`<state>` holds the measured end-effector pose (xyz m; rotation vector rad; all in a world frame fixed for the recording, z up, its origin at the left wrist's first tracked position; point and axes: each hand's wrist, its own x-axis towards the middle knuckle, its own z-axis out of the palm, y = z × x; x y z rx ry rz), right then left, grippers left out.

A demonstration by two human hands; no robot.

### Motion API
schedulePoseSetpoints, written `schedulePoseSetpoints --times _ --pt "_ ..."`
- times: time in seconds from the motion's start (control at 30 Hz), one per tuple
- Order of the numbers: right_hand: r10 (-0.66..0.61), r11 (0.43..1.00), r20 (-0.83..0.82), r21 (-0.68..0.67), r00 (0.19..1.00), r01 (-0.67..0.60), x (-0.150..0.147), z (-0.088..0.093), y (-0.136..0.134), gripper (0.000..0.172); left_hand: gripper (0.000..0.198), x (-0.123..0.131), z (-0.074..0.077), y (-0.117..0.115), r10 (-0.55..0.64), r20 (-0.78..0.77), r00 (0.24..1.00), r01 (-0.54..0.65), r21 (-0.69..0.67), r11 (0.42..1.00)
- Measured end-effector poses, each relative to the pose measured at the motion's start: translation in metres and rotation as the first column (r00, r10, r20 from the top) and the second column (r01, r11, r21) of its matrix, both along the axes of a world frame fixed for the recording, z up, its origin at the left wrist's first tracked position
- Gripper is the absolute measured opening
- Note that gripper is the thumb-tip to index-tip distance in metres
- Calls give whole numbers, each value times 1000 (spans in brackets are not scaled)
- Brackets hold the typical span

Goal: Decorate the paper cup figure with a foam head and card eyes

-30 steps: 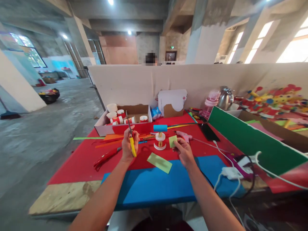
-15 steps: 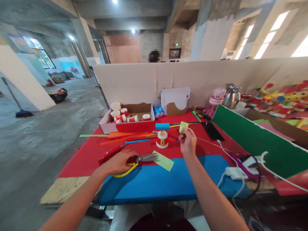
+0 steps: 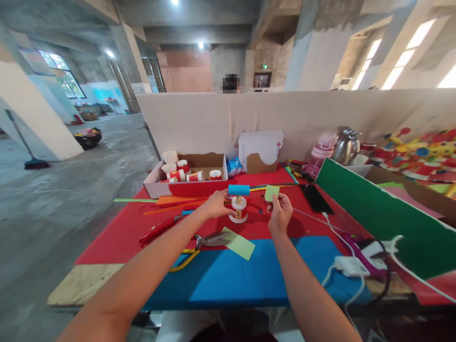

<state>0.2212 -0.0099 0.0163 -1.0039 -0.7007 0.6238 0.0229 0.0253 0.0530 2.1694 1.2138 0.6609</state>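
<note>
My left hand (image 3: 215, 205) is at the left side of a small red-and-white paper cup (image 3: 238, 211), thumb and fingers apart around its edge; whether they touch it I cannot tell. The cup stands upright with a spring-like coil on top, carrying a blue paper roll (image 3: 239, 190). My right hand (image 3: 280, 213) pinches a small light-green paper piece (image 3: 272, 193), raised to the right of the cup. Below the left forearm, yellow-handled scissors (image 3: 200, 242) lie with blades partly over a larger green paper strip (image 3: 239, 243).
A box (image 3: 151, 188) of paper cups stands at the back left. A red-handled tool (image 3: 158, 228) and orange strips (image 3: 171, 201) lie left. To the right are a black phone (image 3: 316, 198), a power strip (image 3: 370, 261) with cables and a green-sided box (image 3: 377, 216).
My left hand has let go of the scissors, leaving them on the table, and has moved forward and right to the cup. My right hand still holds the green paper piece.
</note>
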Motion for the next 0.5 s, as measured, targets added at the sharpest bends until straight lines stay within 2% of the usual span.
schedulePoseSetpoints --times 0.13,0.27,0.4,0.5 --pt "16 1000 6 -5 1000 -16 -1 0 0 30 49 15 -18 12 -50 36 998 53 -82 995" --pt "18 1000 -10 2 1000 -18 -1 1 1 30 49 25 -26 21 -27 119 993 44 -143 989" --pt "20 1000 -30 14 999 -19 -1 1 2 30 52 37 -32 39 37 100 994 -26 -115 993" --pt "22 1000 -34 7 999 -22 -1 1 1 29 53 43 -36 55 15 142 990 1 -112 994"
